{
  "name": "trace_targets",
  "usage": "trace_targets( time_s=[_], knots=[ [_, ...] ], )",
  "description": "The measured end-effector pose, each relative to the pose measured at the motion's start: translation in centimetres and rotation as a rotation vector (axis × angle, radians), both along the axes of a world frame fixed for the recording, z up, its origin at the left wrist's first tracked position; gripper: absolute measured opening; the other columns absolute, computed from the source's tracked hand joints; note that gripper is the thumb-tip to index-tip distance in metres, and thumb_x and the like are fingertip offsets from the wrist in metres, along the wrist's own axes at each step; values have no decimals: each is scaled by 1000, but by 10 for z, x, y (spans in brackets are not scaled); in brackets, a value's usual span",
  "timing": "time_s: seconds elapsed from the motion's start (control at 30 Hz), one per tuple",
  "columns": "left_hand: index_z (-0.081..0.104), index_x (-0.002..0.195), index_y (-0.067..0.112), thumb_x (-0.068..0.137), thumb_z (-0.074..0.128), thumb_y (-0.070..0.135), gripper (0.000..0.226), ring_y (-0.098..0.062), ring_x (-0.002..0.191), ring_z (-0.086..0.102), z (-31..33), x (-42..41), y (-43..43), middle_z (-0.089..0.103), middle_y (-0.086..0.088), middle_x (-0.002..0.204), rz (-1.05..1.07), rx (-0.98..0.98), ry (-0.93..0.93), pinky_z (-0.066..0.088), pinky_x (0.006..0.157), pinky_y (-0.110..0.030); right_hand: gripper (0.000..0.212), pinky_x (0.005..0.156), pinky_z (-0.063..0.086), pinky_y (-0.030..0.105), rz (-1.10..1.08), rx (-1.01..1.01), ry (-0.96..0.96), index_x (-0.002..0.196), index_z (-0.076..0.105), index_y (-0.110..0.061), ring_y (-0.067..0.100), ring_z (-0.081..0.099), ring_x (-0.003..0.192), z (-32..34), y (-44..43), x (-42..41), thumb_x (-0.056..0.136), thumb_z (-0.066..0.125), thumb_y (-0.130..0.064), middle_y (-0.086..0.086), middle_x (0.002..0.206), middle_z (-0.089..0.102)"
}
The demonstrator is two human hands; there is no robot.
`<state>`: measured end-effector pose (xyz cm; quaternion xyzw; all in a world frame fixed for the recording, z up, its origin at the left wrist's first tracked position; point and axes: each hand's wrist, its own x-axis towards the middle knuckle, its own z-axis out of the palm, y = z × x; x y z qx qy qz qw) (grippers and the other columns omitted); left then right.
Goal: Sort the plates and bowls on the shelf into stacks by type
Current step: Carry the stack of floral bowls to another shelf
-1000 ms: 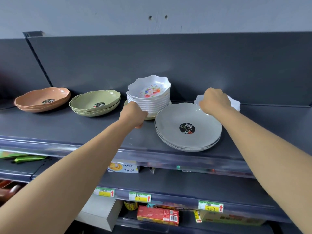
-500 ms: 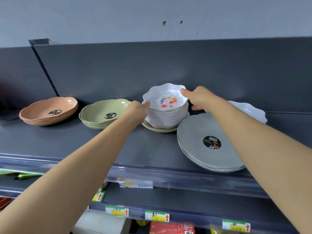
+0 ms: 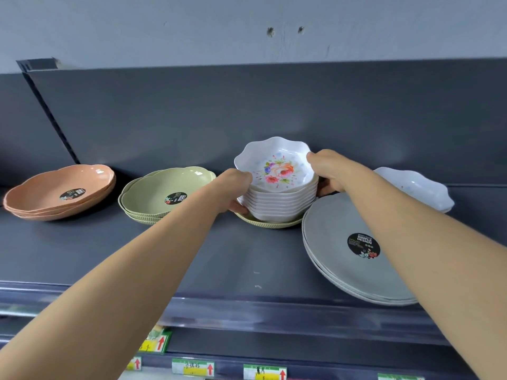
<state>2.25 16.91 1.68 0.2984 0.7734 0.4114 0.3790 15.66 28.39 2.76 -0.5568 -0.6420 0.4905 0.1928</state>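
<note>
Both hands have closed on the stack of white floral bowls (image 3: 277, 198). The right hand (image 3: 326, 168), a second ago over at the lone white bowl (image 3: 417, 187), now grips the stack's right side. The left hand (image 3: 236, 187) grips the left side, fingers (image 3: 238, 209) curled under the lower bowls. The stack sits mid-shelf (image 3: 219, 256) on a single green plate (image 3: 269, 224). To its left are a green plate stack (image 3: 164, 193) and, further left, an orange plate stack (image 3: 60, 190). The grey plates (image 3: 343, 242) are stacked near right, with the lone bowl behind them. Most of the sorting looks done. The floral bowls still have to come off the green plate, which belongs with its own stack, and the lone bowl belongs with the rest.
</note>
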Motion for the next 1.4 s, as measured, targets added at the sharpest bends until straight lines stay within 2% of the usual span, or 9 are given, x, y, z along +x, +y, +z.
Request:
trace_targets(
  time_s=[0.17, 0.3, 0.5, 0.6, 0.73, 0.93, 1.1, 1.2, 1.4],
  knots=[
    [46, 105, 7, 95, 34, 8, 15, -41, 113, 55, 1, 2, 2, 43, -2, 87, -7, 42, -23, 54, 88, -48, 22, 50, 49, 33, -33, -19, -86, 104, 53, -6, 28, 58, 75, 1, 1, -4, 97, 33, -11, 15, 93, 58],
    [48, 112, 4, 94, 32, 3, 24, -41, 117, 52, 1, 1, 3, 41, -5, 86, 13, 73, -67, 52, 89, -55, 27, 53, 48, 35, -45, -23, -121, 105, 55, -4, 24, 50, 62, 4, -4, -7, 94, 31, 1, 14, 76, 51],
    [41, 130, 2, 92, 34, 7, 39, -38, 101, 54, -4, -9, 6, 46, -9, 112, -10, 108, -94, 54, 83, -57, 34, 94, 47, 53, -72, -57, -93, 127, 47, 0, 39, 52, 117, 11, -17, -12, 97, 33, 4, 23, 119, 50],
    [43, 130, 3, 88, 31, 4, 44, -40, 99, 57, -3, -13, 7, 53, -14, 117, -25, 104, -53, 56, 75, -58, 36, 93, 47, 51, -99, -27, -52, 126, 49, -2, 35, 54, 112, 8, -23, -14, 95, 32, 5, 14, 83, 46],
    [44, 122, 2, 87, 33, 5, 36, -39, 97, 59, 6, -22, 12, 57, -13, 108, -55, 132, -1, 58, 71, -55, 25, 93, 49, 51, -172, 12, 23, 108, 50, -5, 27, 56, 82, 10, -27, -17, 93, 32, 4, 12, 74, 43],
    [41, 122, 4, 85, 38, 3, 37, -35, 97, 60, 43, -1, 30, 54, -10, 109, -140, 247, 62, 56, 77, -59, 22, 52, 46, 32, -265, 81, 118, 94, 54, -6, 23, 48, 56, 44, -10, 10, 89, 34, 1, 12, 72, 52],
    [48, 122, 2, 78, 41, -1, 45, -39, 99, 64, 60, 52, 60, 57, -14, 119, -255, 260, 117, 57, 77, -55, 22, 59, 49, 35, -371, 142, 118, 83, 54, -8, 23, 51, 57, 61, 8, 69, 88, 33, -1, 12, 71, 55],
    [53, 107, 6, 84, 42, 1, 27, -35, 89, 66, 62, 89, 77, 59, -14, 105, -330, 249, 71, 58, 76, -52, 21, 64, 47, 37, -440, 131, 105, 91, 54, -8, 23, 52, 69, 62, 20, 106, 88, 34, 0, 11, 78, 54],
    [48, 122, 2, 84, 31, 4, 42, -40, 93, 66, 52, 143, 118, 61, -17, 111, -360, 210, -4, 57, 70, -59, 20, 70, 51, 38, -495, 93, 81, 96, 55, -6, 22, 55, 64, 57, 42, 164, 94, 36, -4, 8, 72, 55]
  ],
)
